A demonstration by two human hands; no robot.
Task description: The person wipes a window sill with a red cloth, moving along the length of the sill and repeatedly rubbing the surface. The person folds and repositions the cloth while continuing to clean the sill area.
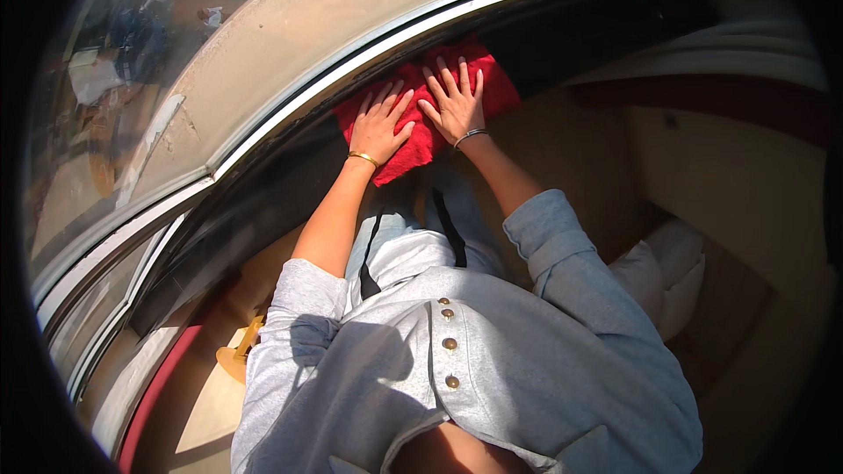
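A red cloth (421,148) lies spread over a dark window sill (553,46), with one corner hanging past the sill's near edge. On its left part rests my left hand (382,120), palm down, fingers a little apart, a gold bangle at the wrist. My right hand (456,100) presses flat on the right part, fingers spread, with a thin dark and silver bangle at the wrist. Neither hand grips the cloth. Sunlight falls on both hands and the cloth.
A white metal window frame (316,90) curves along the sill's far side, with glass at the upper left. A beige ledge (342,10) runs beyond it. Dark red trim (698,97) is at right. A pale cushion (672,276) and a yellow object (238,350) lie lower down.
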